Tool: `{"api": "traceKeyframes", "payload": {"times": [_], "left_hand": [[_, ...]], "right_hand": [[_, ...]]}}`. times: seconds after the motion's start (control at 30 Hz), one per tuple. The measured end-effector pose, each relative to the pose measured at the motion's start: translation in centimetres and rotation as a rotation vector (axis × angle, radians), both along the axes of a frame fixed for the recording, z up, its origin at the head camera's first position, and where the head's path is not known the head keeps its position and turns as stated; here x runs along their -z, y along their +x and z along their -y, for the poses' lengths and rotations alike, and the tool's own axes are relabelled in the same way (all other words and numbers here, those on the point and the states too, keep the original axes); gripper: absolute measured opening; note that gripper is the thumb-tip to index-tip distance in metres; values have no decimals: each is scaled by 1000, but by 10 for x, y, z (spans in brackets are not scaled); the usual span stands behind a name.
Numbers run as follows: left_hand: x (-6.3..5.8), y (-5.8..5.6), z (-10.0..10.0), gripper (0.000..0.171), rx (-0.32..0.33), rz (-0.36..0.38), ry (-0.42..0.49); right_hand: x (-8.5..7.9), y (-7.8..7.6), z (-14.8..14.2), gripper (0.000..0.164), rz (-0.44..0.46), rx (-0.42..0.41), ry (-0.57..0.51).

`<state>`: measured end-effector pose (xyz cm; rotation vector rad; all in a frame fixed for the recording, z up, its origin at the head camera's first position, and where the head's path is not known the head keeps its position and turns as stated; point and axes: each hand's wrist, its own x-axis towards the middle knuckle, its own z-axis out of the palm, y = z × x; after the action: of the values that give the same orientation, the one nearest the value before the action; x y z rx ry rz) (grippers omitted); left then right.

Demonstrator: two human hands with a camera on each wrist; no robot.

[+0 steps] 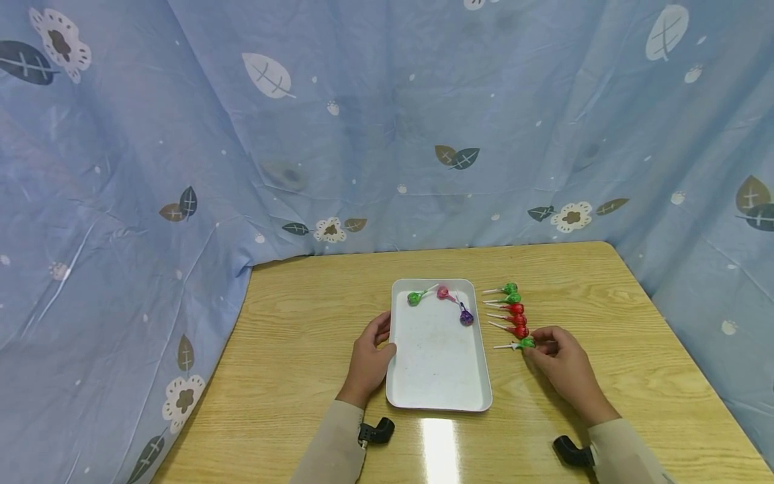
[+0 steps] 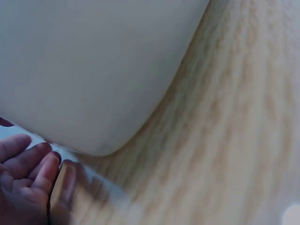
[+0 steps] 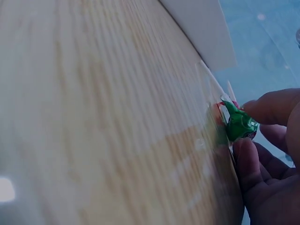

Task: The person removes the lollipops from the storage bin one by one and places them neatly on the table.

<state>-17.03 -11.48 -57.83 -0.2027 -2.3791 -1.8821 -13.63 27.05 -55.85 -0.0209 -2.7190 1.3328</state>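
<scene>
My left hand (image 1: 370, 353) holds the white tray (image 1: 438, 396) by its left side, thumb over the rim and the other fingers (image 2: 28, 161) curled along the outer wall. To the right of the tray, my right hand (image 1: 562, 363) pinches the wrapped head of a green lollipop (image 3: 241, 124) between thumb and fingers. Its white stick points left toward the tray. Just beyond it lie several red lollipops (image 1: 518, 320) and two green lollipops (image 1: 511, 298) in a column, sticks to the left. Inside the tray, near its far end, are a green lollipop (image 1: 414, 298), a pink lollipop (image 1: 443, 292) and a purple lollipop (image 1: 466, 318).
Everything stands on a light wooden table (image 1: 308, 336) with a glossy top. Blue patterned cloth (image 1: 363, 134) hangs behind the table and along both sides. Each wrist wears a black camera mount (image 1: 376, 431).
</scene>
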Motion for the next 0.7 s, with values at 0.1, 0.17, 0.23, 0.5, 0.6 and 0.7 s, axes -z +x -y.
{"api": "traceKeyframes", "payload": {"times": [0.1, 0.17, 0.23, 0.5, 0.6, 0.7], "left_hand": [[0, 0, 0, 65, -3, 6, 0], [0, 0, 0, 65, -5, 7, -3], [0, 0, 0, 65, -6, 11, -7], [0, 0, 1, 65, -3, 13, -8], [-1, 0, 0, 65, -2, 11, -8], [0, -1, 0, 65, -1, 6, -3]], "right_hand": [[-2, 1, -1, 33, -1, 0, -14], [-3, 2, -2, 34, -6, -5, -36], [-5, 3, -3, 35, -15, -9, -59], [-15, 2, -7, 38, -32, 1, -140], [-18, 0, -7, 37, -46, 8, -145], [-20, -4, -7, 36, -67, 9, -149]]}}
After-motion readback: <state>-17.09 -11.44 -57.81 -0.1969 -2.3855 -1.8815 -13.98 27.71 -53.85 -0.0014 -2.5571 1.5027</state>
